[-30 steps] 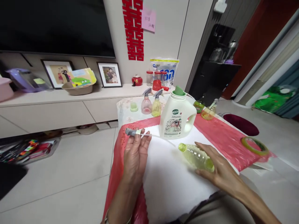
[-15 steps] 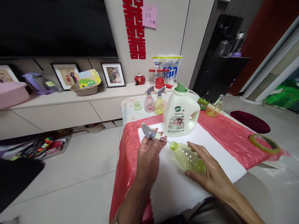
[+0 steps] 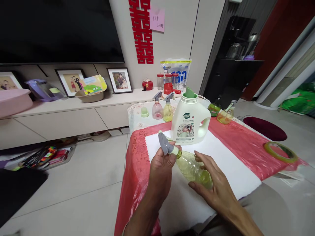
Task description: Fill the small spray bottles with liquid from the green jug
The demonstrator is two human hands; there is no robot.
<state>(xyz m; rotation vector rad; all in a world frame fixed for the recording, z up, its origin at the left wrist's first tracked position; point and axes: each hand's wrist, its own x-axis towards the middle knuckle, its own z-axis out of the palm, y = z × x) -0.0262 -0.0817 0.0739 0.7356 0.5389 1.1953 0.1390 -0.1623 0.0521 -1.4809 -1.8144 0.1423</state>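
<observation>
My left hand [image 3: 163, 165] grips a grey spray nozzle [image 3: 165, 144] with a pale green collar, pinching it near the collar. That collar meets the neck of a clear yellow-green bottle [image 3: 189, 165], which lies tilted, neck toward my left hand. Around the bottle's lower end curves my right hand [image 3: 215, 183], thumb on the near side and fingers on the far side. I cannot tell how firmly the collar sits on the neck. Just beyond my hands stands a large pale green SilkGarden jug [image 3: 189, 121] with a dark green cap.
White paper [image 3: 233, 164] and red plastic film [image 3: 137, 154] cover the table. Behind are a pink spray bottle [image 3: 157, 110], a yellow spray bottle [image 3: 168, 112] and a green cap [image 3: 144, 112]. At the right lies a roll of tape [image 3: 280, 152], with another spray bottle [image 3: 225, 114] farther back.
The nozzle's tube has gone into the bottle, and the collar now meets the neck. My left hand has moved slightly right; the bottle and right hand have shifted slightly left.
</observation>
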